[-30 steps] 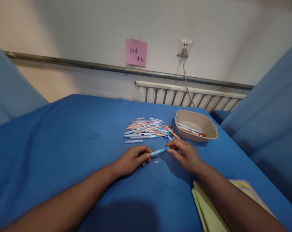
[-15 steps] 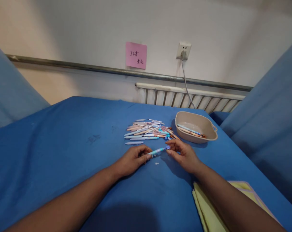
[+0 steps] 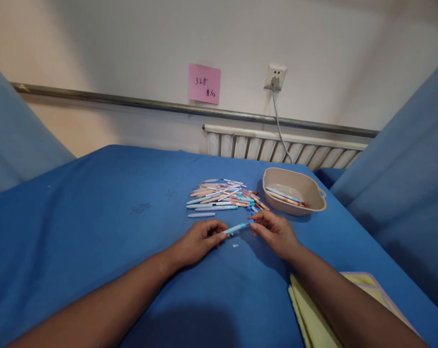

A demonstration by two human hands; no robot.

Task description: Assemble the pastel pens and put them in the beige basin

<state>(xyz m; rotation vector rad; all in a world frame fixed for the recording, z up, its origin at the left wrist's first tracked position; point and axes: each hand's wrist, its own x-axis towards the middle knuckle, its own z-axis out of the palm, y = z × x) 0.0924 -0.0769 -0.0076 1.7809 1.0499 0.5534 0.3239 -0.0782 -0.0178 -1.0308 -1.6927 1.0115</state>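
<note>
My left hand [image 3: 200,238] and my right hand [image 3: 275,233] together hold one light blue pen [image 3: 237,226] just above the blue cloth, each pinching one end. The pen tilts up toward the right. A tiny white piece [image 3: 235,245] lies on the cloth below it. Just beyond my hands lies a heap of pens [image 3: 222,196] in blue, pink and white. To its right stands a beige basin [image 3: 315,207] with a few pens inside.
A blue cloth [image 3: 113,217] covers the table. A yellow folded cloth [image 3: 309,314] lies at the near right under my forearm. Blue drapes flank both sides. On the back wall are a pink note [image 3: 204,83], a socket with a cable [image 3: 276,77] and a radiator [image 3: 277,147].
My hands and the pen stay almost in place; the right hand's fingers have shifted slightly at the pen's end. The view has dropped a little.
</note>
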